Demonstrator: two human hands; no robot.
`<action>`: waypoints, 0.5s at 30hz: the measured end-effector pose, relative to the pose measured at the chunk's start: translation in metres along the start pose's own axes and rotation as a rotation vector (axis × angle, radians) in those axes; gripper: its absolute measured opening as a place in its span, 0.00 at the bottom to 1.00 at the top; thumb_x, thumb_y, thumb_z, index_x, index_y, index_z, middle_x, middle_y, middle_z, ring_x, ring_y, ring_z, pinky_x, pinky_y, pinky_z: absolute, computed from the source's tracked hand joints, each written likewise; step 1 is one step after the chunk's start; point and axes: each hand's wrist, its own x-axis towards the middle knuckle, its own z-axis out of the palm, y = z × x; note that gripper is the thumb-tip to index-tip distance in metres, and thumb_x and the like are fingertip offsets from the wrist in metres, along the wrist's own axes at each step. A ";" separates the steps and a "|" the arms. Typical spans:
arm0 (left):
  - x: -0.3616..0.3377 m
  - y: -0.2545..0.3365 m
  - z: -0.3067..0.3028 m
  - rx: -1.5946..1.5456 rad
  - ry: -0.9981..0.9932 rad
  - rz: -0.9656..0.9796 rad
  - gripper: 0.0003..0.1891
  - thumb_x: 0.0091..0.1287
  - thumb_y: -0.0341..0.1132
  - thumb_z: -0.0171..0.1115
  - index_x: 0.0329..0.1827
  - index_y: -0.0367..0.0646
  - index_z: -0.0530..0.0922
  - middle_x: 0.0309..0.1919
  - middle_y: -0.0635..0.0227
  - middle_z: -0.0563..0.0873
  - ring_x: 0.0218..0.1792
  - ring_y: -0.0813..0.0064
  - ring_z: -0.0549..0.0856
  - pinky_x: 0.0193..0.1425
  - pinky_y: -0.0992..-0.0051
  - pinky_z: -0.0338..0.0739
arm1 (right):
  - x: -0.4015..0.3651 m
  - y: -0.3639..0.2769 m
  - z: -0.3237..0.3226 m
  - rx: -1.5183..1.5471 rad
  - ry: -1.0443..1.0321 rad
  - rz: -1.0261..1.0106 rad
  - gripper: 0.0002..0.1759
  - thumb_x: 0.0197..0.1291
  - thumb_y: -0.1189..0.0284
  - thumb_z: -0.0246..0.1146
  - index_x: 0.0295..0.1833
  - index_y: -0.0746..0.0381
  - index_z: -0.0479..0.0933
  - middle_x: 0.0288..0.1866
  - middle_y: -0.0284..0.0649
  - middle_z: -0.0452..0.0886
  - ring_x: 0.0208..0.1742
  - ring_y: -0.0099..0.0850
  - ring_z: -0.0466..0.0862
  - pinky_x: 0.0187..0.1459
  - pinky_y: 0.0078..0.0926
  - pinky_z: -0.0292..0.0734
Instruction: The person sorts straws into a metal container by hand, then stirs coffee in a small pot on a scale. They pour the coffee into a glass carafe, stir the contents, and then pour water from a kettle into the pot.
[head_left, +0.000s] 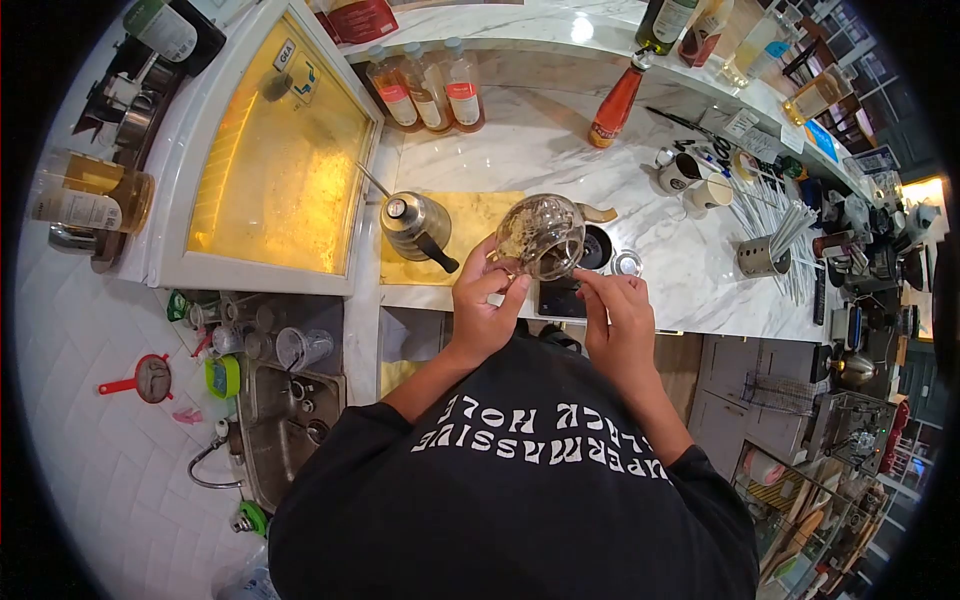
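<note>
A round clear glass carafe (540, 237) is tilted on its side above the counter, with droplets or residue on its wall. My left hand (487, 308) grips it from the left, thumb and fingers closed around its near edge. Curled in toward its lower right edge, my right hand (618, 312) has its fingertips at the glass. Beyond the carafe, a wooden handle (598, 214) sticks out. A black round vessel (596, 246) and a small metal lid or cup (627, 263) are beside it, partly hidden. Under my hands lies a dark flat scale (560, 300).
A steel gooseneck kettle (415, 225) stands on a yellow cloth (480, 210) at left. Capped bottles (463, 88) and a red bottle (615, 103) stand farther back. Cups (680, 172) and a straw holder (764, 257) are right. A sink (285, 450) is lower left.
</note>
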 end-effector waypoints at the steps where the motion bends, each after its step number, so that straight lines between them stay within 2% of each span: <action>1: 0.000 -0.001 0.000 0.003 -0.003 0.002 0.10 0.73 0.28 0.68 0.41 0.26 0.86 0.69 0.41 0.78 0.59 0.62 0.86 0.63 0.67 0.79 | 0.001 0.000 0.000 -0.001 0.003 -0.003 0.14 0.67 0.81 0.66 0.56 0.61 0.84 0.37 0.37 0.88 0.40 0.38 0.86 0.51 0.37 0.72; 4: -0.001 -0.003 0.000 -0.002 0.000 0.009 0.09 0.73 0.28 0.67 0.41 0.25 0.85 0.69 0.41 0.78 0.60 0.62 0.86 0.63 0.67 0.79 | 0.002 -0.002 -0.001 -0.005 0.004 -0.012 0.13 0.68 0.81 0.66 0.56 0.60 0.85 0.36 0.37 0.88 0.38 0.38 0.85 0.50 0.36 0.72; 6: -0.001 -0.004 0.000 0.035 0.024 0.042 0.10 0.71 0.27 0.69 0.33 0.26 0.83 0.68 0.39 0.79 0.54 0.60 0.89 0.53 0.69 0.84 | 0.001 -0.006 -0.001 -0.006 -0.008 -0.020 0.11 0.71 0.80 0.64 0.56 0.60 0.86 0.34 0.37 0.88 0.36 0.37 0.85 0.48 0.35 0.72; 7: -0.001 -0.005 0.000 0.054 0.035 0.058 0.12 0.69 0.26 0.70 0.29 0.27 0.82 0.67 0.38 0.79 0.52 0.59 0.91 0.49 0.70 0.87 | -0.001 -0.006 0.000 -0.001 -0.010 -0.011 0.12 0.70 0.81 0.65 0.56 0.60 0.85 0.35 0.37 0.88 0.37 0.37 0.85 0.49 0.35 0.72; 9: -0.001 -0.007 0.000 0.062 0.046 0.064 0.12 0.69 0.26 0.71 0.29 0.26 0.81 0.68 0.38 0.79 0.52 0.60 0.91 0.49 0.70 0.86 | -0.002 -0.005 0.000 0.008 -0.008 0.004 0.14 0.67 0.82 0.66 0.56 0.60 0.84 0.36 0.36 0.87 0.39 0.37 0.86 0.51 0.37 0.72; 15: 0.001 -0.002 -0.002 0.053 0.045 0.079 0.12 0.69 0.26 0.71 0.29 0.26 0.81 0.68 0.38 0.79 0.53 0.61 0.90 0.50 0.71 0.86 | -0.001 -0.007 -0.001 0.008 -0.033 0.011 0.13 0.68 0.82 0.65 0.56 0.61 0.84 0.35 0.37 0.87 0.39 0.38 0.85 0.51 0.37 0.72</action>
